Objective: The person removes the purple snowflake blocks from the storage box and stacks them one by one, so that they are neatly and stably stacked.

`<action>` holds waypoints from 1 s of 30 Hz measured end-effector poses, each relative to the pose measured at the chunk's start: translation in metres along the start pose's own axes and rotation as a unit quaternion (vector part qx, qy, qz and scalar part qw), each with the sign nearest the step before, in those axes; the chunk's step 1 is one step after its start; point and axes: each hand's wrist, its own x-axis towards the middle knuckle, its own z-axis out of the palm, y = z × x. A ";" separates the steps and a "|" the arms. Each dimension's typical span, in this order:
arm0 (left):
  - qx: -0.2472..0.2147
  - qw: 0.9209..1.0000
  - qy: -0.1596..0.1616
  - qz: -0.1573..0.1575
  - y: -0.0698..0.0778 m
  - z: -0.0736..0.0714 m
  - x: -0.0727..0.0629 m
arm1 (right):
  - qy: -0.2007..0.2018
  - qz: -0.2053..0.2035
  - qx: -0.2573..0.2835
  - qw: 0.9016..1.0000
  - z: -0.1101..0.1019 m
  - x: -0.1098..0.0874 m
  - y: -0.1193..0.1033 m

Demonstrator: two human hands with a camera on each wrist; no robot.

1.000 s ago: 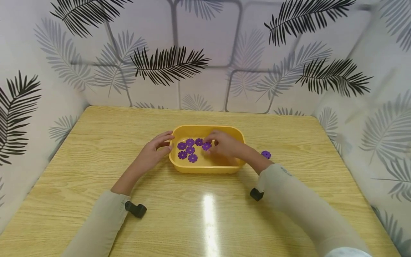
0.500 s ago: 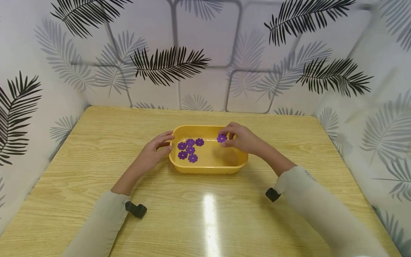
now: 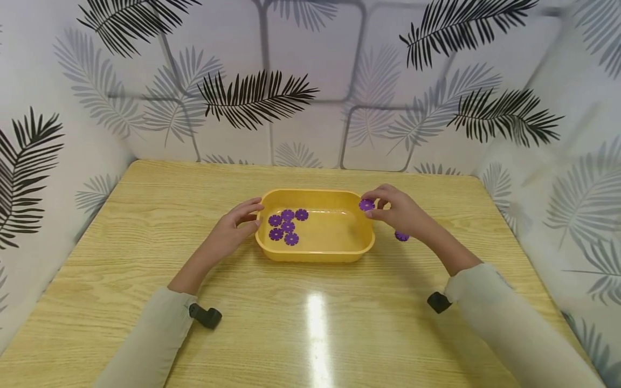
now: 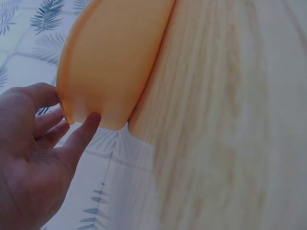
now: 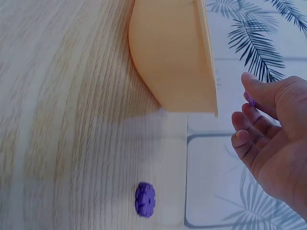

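In the head view my left hand [image 3: 236, 226] holds the left end of a yellow plastic tub [image 3: 315, 257], fingertips at the rim. In the left wrist view its thumb presses the tub's outer wall [image 4: 115, 57]. My right hand [image 3: 400, 213] pinches a purple notched building disc [image 3: 366, 205] between thumb and fingers, above the tub's right rim. Only the edge of that disc [image 5: 249, 99] shows in the right wrist view. Several like purple discs [image 3: 288, 226] lie in the tub's left half.
More purple discs, apparently stacked, form a small pile [image 5: 145, 199] on the wooden table [image 3: 252, 318], right of the tub and partly under my right hand in the head view. A leaf-patterned wall [image 3: 310, 134] stands behind the table.
My right hand has carried one purple disc from the tub's middle rightward to its right rim. The other discs in the tub and my left hand stay in place.
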 end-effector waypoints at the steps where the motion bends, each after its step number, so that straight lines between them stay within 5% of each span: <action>1: 0.000 1.000 0.000 0.000 0.000 0.000 0.000 | 0.003 0.004 -0.002 1.000 -0.001 -0.002 0.003; 30: 0.008 1.000 -0.003 0.006 -0.001 0.000 0.000 | 0.003 0.123 0.008 0.992 0.002 -0.054 0.080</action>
